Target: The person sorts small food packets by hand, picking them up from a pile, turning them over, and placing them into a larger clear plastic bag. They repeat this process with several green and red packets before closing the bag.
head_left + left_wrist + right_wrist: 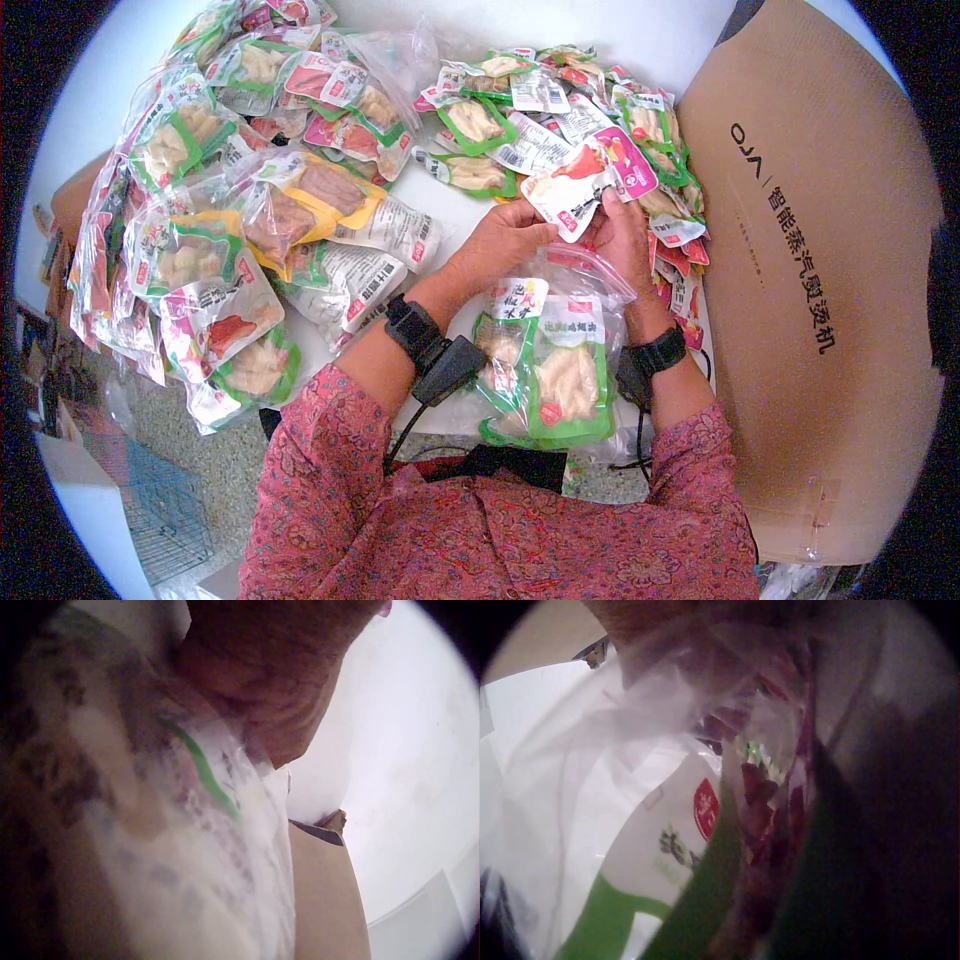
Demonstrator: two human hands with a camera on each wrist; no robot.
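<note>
A white snack packet with a pink end (590, 180) is pinched in my right hand (622, 240), the thumb lying over its lower edge. Just below hangs a clear zip bag (612, 275) holding green-and-white food packets (567, 375). My left hand (500, 240) grips near the bag's mouth with curled fingers, its fingertips right at the packet's lower left corner. In the left wrist view, clear plastic overlaps the underside of the left hand (262, 682). The right wrist view looks through the bag at a green-and-white packet (667, 832); the right fingers are hidden there.
Several filled clear bags (330, 190) of packets are piled on the left of the white table (445, 205). Loose packets (480, 125) lie heaped at the back and right. A tall cardboard box (820, 300) stands along the right side. A wire cage (165, 510) sits low at left.
</note>
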